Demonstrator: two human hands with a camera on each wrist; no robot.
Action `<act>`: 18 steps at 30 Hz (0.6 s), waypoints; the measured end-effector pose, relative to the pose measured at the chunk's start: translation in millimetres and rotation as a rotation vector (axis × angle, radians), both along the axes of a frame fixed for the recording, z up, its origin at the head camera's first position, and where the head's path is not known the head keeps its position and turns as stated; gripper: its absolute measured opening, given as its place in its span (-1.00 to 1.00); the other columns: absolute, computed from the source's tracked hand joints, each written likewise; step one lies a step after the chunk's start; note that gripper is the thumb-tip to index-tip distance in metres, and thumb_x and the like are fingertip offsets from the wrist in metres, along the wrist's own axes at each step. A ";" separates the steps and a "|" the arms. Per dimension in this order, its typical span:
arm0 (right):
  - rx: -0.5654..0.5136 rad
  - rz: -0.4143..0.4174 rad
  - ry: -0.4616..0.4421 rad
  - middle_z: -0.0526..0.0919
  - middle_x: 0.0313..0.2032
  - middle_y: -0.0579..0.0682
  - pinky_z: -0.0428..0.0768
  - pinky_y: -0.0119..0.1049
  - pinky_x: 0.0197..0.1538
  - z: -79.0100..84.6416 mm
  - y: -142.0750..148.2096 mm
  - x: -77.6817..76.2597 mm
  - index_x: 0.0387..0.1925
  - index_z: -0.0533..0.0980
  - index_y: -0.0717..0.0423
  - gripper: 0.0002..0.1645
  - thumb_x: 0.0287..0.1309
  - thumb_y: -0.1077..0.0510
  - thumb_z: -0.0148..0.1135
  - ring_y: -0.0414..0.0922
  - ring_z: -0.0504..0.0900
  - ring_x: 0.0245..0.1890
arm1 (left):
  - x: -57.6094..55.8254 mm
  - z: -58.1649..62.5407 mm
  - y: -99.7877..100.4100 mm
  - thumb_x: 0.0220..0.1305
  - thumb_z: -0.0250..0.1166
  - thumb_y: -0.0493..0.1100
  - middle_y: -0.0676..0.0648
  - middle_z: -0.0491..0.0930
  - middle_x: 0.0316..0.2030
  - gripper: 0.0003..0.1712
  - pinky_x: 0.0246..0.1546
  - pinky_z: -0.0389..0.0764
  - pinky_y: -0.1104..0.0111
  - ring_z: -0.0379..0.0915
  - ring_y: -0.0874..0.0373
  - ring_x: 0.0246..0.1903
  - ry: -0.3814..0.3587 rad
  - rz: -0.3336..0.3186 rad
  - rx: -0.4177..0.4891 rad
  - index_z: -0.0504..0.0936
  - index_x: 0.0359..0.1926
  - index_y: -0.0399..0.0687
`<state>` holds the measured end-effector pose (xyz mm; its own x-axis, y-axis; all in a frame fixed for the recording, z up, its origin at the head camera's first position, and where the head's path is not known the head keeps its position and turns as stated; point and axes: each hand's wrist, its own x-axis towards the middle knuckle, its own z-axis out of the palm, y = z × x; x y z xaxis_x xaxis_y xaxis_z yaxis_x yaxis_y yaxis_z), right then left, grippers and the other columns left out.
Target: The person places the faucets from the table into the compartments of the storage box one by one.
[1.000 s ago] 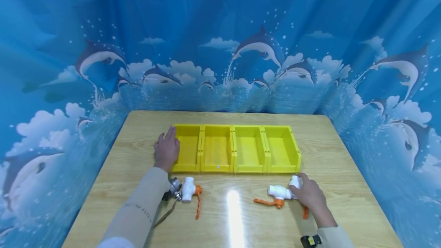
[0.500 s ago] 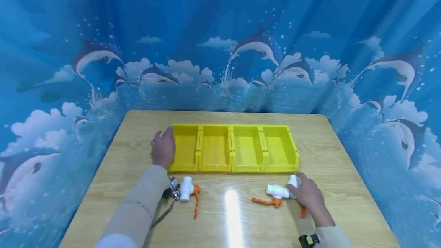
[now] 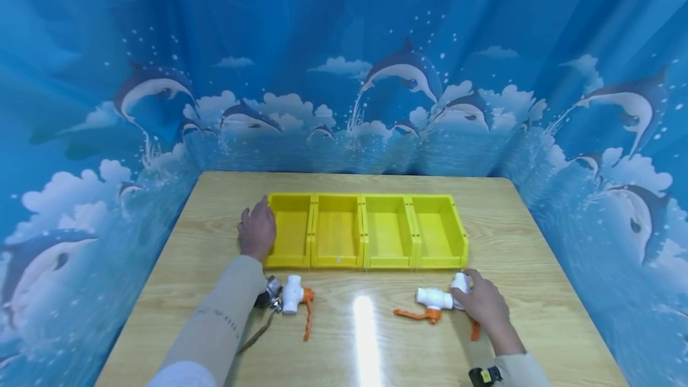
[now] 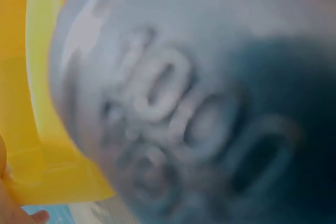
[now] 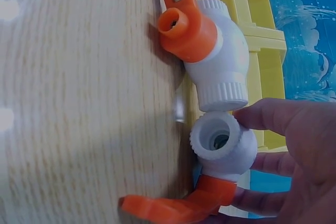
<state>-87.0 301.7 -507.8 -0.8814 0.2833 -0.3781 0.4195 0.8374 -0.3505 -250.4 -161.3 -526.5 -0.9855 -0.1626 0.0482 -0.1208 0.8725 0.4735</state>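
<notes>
My left hand (image 3: pixel 257 230) rests along the left wall of the leftmost yellow bin (image 3: pixel 290 232), fingers pointing to its back corner. In the left wrist view a blurred grey metal body (image 4: pixel 173 98) with raised characters fills most of the picture; part of my left fingers (image 4: pixel 13 208) shows at the lower left. My right hand (image 3: pixel 486 302) holds a white ball valve (image 5: pixel 226 148) with an orange lever (image 5: pixel 178 208), thumb near its upper end and fingers behind it. A second white ball valve (image 5: pixel 223 51) lies end to end with it, its orange lever (image 3: pixel 411 315) pointing left.
Several yellow bins stand joined in a row across the wooden table (image 3: pixel 344 327). Near my left forearm lie a metal valve (image 3: pixel 272 287) with a long lever (image 3: pixel 257 336) and another white ball valve (image 3: pixel 292 295). A blue dolphin-print curtain (image 3: pixel 344 76) surrounds the table.
The fingers of my left hand have drawn slightly left off the bin's rim. My right hand stays on the ball valve; the head view has shifted a little.
</notes>
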 end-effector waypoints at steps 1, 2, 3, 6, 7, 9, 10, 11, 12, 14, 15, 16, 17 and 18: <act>0.002 0.001 0.003 0.42 0.11 0.50 0.54 0.18 -0.10 0.2 0.1 0.1 0.34 0.22 0.33 -0.12 0.19 -0.13 0.22 0.27 0.54 -0.07 | 0.2 0.5 0.3 0.57 -0.30 -0.04 -0.23 0.31 0.34 -0.43 0.24 0.15 -0.28 0.01 -0.34 0.35 0.002 0.001 0.002 0.10 0.49 -0.09; 0.004 0.001 0.003 0.42 0.11 0.50 0.54 0.18 -0.11 0.3 0.2 0.1 0.34 0.22 0.33 -0.13 0.19 -0.13 0.22 0.26 0.54 -0.07 | 0.2 0.8 0.6 0.56 -0.29 -0.04 -0.24 0.32 0.33 -0.43 0.24 0.15 -0.28 0.02 -0.34 0.35 0.007 0.003 0.002 0.11 0.49 -0.08; 0.005 0.001 0.004 0.42 0.10 0.50 0.54 0.17 -0.11 0.3 0.3 0.1 0.33 0.22 0.33 -0.13 0.18 -0.13 0.22 0.26 0.54 -0.07 | 0.3 1.1 1.0 0.56 -0.28 -0.03 -0.24 0.33 0.33 -0.43 0.23 0.15 -0.28 0.03 -0.35 0.35 0.009 0.005 0.003 0.12 0.48 -0.07; 0.011 0.002 0.004 0.43 0.11 0.49 0.54 0.18 -0.10 0.2 0.4 -0.5 0.33 0.23 0.33 -0.12 0.17 -0.13 0.24 0.27 0.54 -0.06 | 0.4 1.6 1.8 0.56 -0.29 -0.02 -0.26 0.36 0.30 -0.43 0.23 0.16 -0.28 0.05 -0.35 0.34 0.013 0.011 0.007 0.13 0.48 -0.06; 0.011 0.000 0.003 0.42 0.11 0.49 0.54 0.17 -0.10 -0.1 0.3 -0.8 0.33 0.23 0.33 -0.12 0.17 -0.13 0.25 0.28 0.54 -0.06 | 0.4 1.6 2.0 0.56 -0.29 -0.02 -0.26 0.37 0.29 -0.43 0.24 0.15 -0.28 0.05 -0.35 0.34 0.013 0.012 0.010 0.13 0.48 -0.05; 0.012 0.000 0.001 0.43 0.11 0.49 0.55 0.16 -0.11 -0.6 0.3 -1.7 0.33 0.23 0.33 -0.11 0.16 -0.14 0.27 0.27 0.54 -0.06 | 0.3 1.1 1.7 0.56 -0.30 -0.01 -0.27 0.39 0.28 -0.43 0.24 0.15 -0.27 0.05 -0.34 0.34 0.009 0.015 0.013 0.12 0.48 -0.05; 0.013 0.004 0.004 0.43 0.10 0.48 0.55 0.16 -0.11 -0.7 0.6 -1.8 0.32 0.24 0.33 -0.11 0.16 -0.14 0.27 0.26 0.54 -0.07 | 0.2 1.0 1.9 0.56 -0.31 -0.01 -0.27 0.39 0.27 -0.43 0.25 0.14 -0.27 0.05 -0.34 0.34 0.006 0.015 0.015 0.11 0.49 -0.05; 0.014 0.008 0.005 0.44 0.10 0.48 0.55 0.16 -0.11 -0.7 0.8 -1.9 0.32 0.24 0.34 -0.11 0.15 -0.13 0.28 0.26 0.54 -0.08 | 0.1 0.8 1.8 0.56 -0.32 -0.01 -0.27 0.41 0.26 -0.43 0.25 0.14 -0.26 0.05 -0.34 0.35 0.003 0.017 0.015 0.11 0.49 -0.05; 0.014 0.013 0.004 0.45 0.09 0.48 0.55 0.16 -0.11 -0.7 1.2 -2.1 0.32 0.24 0.34 -0.11 0.15 -0.13 0.28 0.25 0.55 -0.08 | 0.0 0.6 1.7 0.56 -0.32 -0.01 -0.28 0.42 0.26 -0.42 0.26 0.14 -0.26 0.05 -0.34 0.35 -0.001 0.018 0.018 0.10 0.49 -0.04; 0.013 0.022 0.001 0.45 0.08 0.48 0.54 0.18 -0.09 -0.3 1.6 -2.3 0.31 0.24 0.35 -0.12 0.16 -0.13 0.28 0.26 0.54 -0.07 | -0.2 0.1 1.5 0.57 -0.33 0.00 -0.29 0.43 0.24 -0.42 0.26 0.14 -0.25 0.05 -0.34 0.35 -0.008 0.020 0.023 0.10 0.49 -0.04; 0.014 0.026 -0.001 0.45 0.08 0.48 0.53 0.19 -0.08 -0.1 1.7 -2.4 0.31 0.25 0.35 -0.12 0.16 -0.13 0.28 0.28 0.53 -0.05 | -0.5 -0.1 1.4 0.57 -0.33 0.00 -0.29 0.44 0.24 -0.42 0.26 0.13 -0.24 0.04 -0.35 0.35 -0.013 0.021 0.024 0.09 0.50 -0.04; 0.016 0.027 -0.003 0.44 0.09 0.48 0.52 0.21 -0.06 0.2 1.6 -2.4 0.31 0.25 0.35 -0.11 0.15 -0.15 0.29 0.31 0.52 -0.03 | -0.5 -0.2 1.3 0.57 -0.33 0.01 -0.29 0.44 0.23 -0.42 0.26 0.14 -0.24 0.05 -0.34 0.34 -0.015 0.022 0.024 0.09 0.50 -0.04; 0.019 0.027 -0.006 0.43 0.10 0.49 0.51 0.22 -0.05 0.5 1.5 -2.4 0.31 0.25 0.35 -0.09 0.15 -0.16 0.29 0.33 0.51 -0.01 | -0.7 -0.4 1.2 0.57 -0.33 0.01 -0.30 0.45 0.22 -0.41 0.26 0.14 -0.24 0.05 -0.34 0.34 -0.016 0.023 0.026 0.09 0.50 -0.04; 0.023 0.029 -0.006 0.43 0.11 0.49 0.51 0.23 -0.04 0.7 1.4 -2.2 0.31 0.25 0.35 -0.07 0.14 -0.18 0.30 0.35 0.49 0.01 | -0.8 -0.6 1.1 0.57 -0.32 0.01 -0.30 0.45 0.22 -0.41 0.26 0.14 -0.24 0.04 -0.34 0.35 -0.017 0.024 0.027 0.09 0.50 -0.04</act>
<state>-89.2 303.1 -507.1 -0.8870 0.2663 -0.3774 0.3971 0.8569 -0.3286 -251.2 -160.2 -527.1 -0.9819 -0.1873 0.0270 -0.1497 0.8561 0.4946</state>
